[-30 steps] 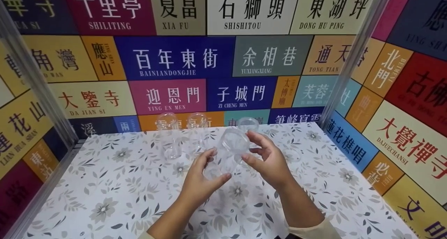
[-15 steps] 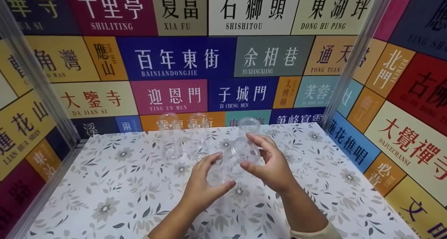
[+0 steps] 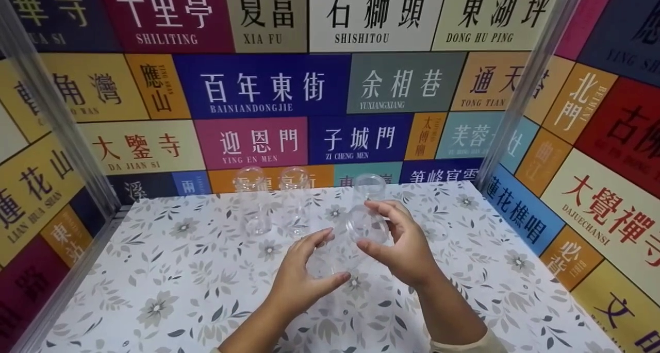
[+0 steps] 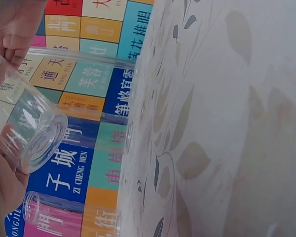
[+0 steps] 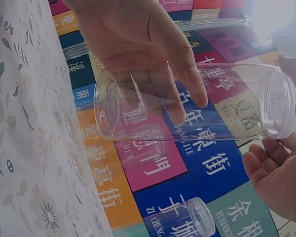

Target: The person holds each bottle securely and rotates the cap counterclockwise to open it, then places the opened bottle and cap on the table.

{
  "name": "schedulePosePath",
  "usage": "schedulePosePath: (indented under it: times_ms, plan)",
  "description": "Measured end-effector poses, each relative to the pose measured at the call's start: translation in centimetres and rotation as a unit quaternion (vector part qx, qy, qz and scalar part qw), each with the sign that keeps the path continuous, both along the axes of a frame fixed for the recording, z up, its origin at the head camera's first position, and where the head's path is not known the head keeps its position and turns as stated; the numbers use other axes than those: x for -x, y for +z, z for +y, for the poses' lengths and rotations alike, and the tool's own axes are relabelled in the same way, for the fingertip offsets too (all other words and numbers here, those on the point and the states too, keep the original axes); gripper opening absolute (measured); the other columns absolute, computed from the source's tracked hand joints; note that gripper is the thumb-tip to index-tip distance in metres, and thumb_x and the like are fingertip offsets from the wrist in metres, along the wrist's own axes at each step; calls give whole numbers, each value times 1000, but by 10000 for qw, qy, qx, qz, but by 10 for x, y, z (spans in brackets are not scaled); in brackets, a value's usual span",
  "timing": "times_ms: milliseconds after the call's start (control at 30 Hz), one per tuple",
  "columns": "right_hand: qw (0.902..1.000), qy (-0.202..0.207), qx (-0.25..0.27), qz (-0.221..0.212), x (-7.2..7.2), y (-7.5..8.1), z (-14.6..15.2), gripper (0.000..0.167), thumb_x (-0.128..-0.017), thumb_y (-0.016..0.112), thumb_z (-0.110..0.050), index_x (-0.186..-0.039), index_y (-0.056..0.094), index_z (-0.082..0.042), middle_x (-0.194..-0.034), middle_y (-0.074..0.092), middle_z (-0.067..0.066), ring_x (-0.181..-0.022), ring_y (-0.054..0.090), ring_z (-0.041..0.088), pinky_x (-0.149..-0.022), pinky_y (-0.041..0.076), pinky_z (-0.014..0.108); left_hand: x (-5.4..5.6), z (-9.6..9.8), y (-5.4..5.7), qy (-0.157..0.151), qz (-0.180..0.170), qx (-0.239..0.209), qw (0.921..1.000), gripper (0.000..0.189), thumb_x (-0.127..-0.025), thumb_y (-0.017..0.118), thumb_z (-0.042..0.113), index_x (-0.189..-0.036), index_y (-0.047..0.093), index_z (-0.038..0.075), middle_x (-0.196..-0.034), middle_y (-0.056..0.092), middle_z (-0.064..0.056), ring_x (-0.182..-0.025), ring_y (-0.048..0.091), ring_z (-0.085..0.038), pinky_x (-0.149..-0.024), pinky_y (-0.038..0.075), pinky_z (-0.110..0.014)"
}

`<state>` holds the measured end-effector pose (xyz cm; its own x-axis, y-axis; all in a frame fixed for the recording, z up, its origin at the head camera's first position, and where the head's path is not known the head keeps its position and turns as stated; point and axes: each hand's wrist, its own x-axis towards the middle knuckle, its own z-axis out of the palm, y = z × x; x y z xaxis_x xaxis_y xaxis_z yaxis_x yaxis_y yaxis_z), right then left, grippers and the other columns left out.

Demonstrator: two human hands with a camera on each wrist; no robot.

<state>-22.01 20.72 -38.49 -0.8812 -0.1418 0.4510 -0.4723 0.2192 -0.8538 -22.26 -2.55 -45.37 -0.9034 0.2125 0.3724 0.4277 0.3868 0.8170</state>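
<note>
A clear, see-through plastic jar (image 3: pixel 337 247) is held tilted above the middle of the table, its round mouth end toward my right hand. My left hand (image 3: pixel 301 270) curves around the lower body, thumb on the near side and fingers on the far side. My right hand (image 3: pixel 405 245) grips the mouth end between thumb and fingers. In the right wrist view the jar (image 5: pixel 227 116) lies across the frame, with the left hand's fingers showing through its wall. A whitish edge shows at the mouth; whether it is a lid I cannot tell.
Two clear jars (image 3: pixel 255 203) (image 3: pixel 295 203) stand upright at the back left of the flowered tabletop (image 3: pixel 206 291). Another clear jar (image 3: pixel 370 185) stands behind my right hand. A faint clear round item (image 3: pixel 435 230) lies to its right. Printed panels (image 3: pixel 258 85) wall in the table.
Both hands have lowered slightly toward me with the jar. Its mouth end has tipped down and to the right. The standing jars have not moved.
</note>
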Motion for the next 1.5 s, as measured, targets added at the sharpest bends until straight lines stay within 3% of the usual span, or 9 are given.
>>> schedulePosePath:
  times_ms: [267,433,600,900,1067,1333,1500]
  plan:
    - [9998,159,114,49,0,1,1,64,-85,85,-7,-145,62,-4,-145,55,6,-132,60,23,-104,61,27,0,-1,1,-176,-235,-126,9995,81,-79,93,53,-150,56,43,-143,65,16,-136,59,-18,-117,49,-55]
    - [9976,570,207,321,2,0,6,64,-86,80,-3,-147,60,-1,-146,54,11,-133,59,21,-104,60,25,0,-2,3,-375,-277,-193,9987,81,-79,94,50,-151,58,39,-140,67,8,-133,60,-24,-113,51,-52]
    - [9930,1029,208,549,3,-2,13,69,-88,73,-1,-154,53,1,-152,50,19,-137,57,23,-110,54,20,0,-2,2,-440,-278,-293,9982,80,-80,94,46,-150,56,44,-141,65,13,-134,58,-21,-114,50,-52]
    - [9881,1430,366,442,1,0,13,73,-91,64,2,-160,42,4,-163,43,28,-149,51,14,-115,52,25,0,-3,1,-405,-378,-366,9978,81,-79,93,52,-150,55,47,-146,62,14,-137,57,-22,-115,50,-54]
    - [9946,971,182,311,1,2,14,75,-92,67,-8,-162,43,-5,-161,49,20,-139,57,21,-105,60,28,1,-2,1,-344,-383,-341,9981,81,-79,93,48,-150,55,46,-148,61,14,-139,55,-17,-119,46,-57]
    - [9989,97,-324,313,2,5,15,67,-87,81,-26,-149,59,-12,-125,55,9,-112,57,26,-92,55,26,0,-2,2,-332,-341,-304,9984,82,-79,93,52,-151,54,47,-147,61,17,-138,55,-15,-120,44,-56]
    - [9980,-217,-599,-28,1,5,12,66,-85,85,-28,-145,60,-16,-120,53,8,-100,60,26,-84,59,29,0,-1,1,-287,-270,-221,9990,83,-78,91,57,-151,54,46,-147,60,16,-138,55,-16,-119,45,-57]
